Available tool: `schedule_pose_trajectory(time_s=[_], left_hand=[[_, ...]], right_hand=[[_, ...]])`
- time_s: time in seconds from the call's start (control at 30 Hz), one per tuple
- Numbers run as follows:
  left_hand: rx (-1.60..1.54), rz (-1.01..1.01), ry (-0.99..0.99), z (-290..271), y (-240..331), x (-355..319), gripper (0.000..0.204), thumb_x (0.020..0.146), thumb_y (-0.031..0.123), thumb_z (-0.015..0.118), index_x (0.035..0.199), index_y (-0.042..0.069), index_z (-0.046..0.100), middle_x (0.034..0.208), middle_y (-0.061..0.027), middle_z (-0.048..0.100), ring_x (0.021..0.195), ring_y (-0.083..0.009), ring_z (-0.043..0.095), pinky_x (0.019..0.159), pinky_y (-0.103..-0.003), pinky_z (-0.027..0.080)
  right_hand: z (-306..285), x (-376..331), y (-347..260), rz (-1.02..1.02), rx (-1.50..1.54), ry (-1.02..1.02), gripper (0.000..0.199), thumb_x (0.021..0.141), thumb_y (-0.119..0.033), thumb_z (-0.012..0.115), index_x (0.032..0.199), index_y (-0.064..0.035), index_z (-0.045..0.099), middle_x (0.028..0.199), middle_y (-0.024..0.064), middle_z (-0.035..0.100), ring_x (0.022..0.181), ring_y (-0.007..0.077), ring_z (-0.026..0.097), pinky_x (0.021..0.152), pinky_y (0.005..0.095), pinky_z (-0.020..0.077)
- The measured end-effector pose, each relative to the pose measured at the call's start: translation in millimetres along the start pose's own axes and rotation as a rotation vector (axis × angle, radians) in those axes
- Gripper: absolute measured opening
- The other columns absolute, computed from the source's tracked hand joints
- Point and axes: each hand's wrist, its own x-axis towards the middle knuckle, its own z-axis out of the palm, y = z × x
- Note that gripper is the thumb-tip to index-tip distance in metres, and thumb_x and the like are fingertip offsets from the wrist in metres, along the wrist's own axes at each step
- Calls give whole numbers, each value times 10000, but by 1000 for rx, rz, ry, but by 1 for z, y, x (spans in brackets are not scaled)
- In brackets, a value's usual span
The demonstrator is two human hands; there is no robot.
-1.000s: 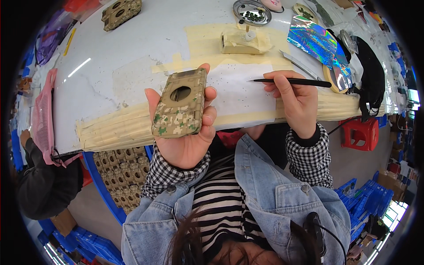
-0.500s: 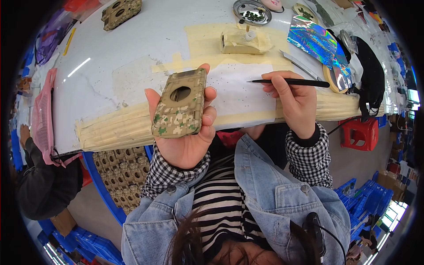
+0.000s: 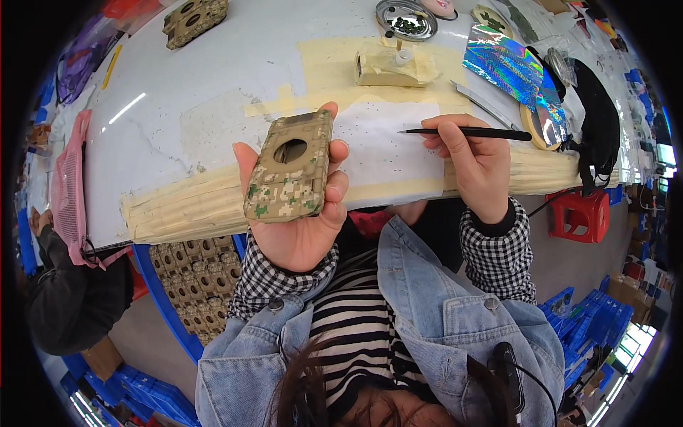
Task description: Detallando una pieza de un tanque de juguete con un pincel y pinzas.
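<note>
My left hand (image 3: 299, 238) grips a camouflage phone case (image 3: 284, 181) by its edges, thumb on one side and fingers on the other. The case is tan with green and white pixel patches, and a large round hole sits in its upper part. My right hand (image 3: 473, 160) pinches black tweezers (image 3: 491, 133), their thin tip pointing left toward the case but apart from it. Under the tip lies a white sheet (image 3: 388, 153) dotted with tiny dark specks, taped to the table.
Beyond the sheet stands a tape-covered block (image 3: 398, 69) bearing a small white cup. Farther back are a round metal dish (image 3: 407, 20) of dark bits, a utility knife (image 3: 484, 105) and holographic film (image 3: 504, 64). More cases fill a blue crate (image 3: 168, 302) below; a co-worker's sleeve (image 3: 75, 292) is at left.
My hands, the phone case and the tweezers have stayed in place. At the far left, the co-worker's hand has shifted slightly.
</note>
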Motion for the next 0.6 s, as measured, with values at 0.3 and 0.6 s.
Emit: schedule_pose_trajectory(time_s=[0.3,0.6], left_hand=[[-27,5,-16,-1,-1,0,859,882,590,385,1430,39,17,1201,-216,449,895,-258,556,747,-340,548],[-45,11,-31,-2,-2,0,863,879,633,331,1428,30,50,1202,-238,475,913,-277,563,756,-356,557]], right_hand=[[1,0,1,-25,35,17,200,909,-148,561,944,27,652,814,57,650,712,88,594,622,194,441],[2,0,3,-29,26,65,198,906,-148,564,939,25,654,794,62,654,715,90,598,608,203,440]])
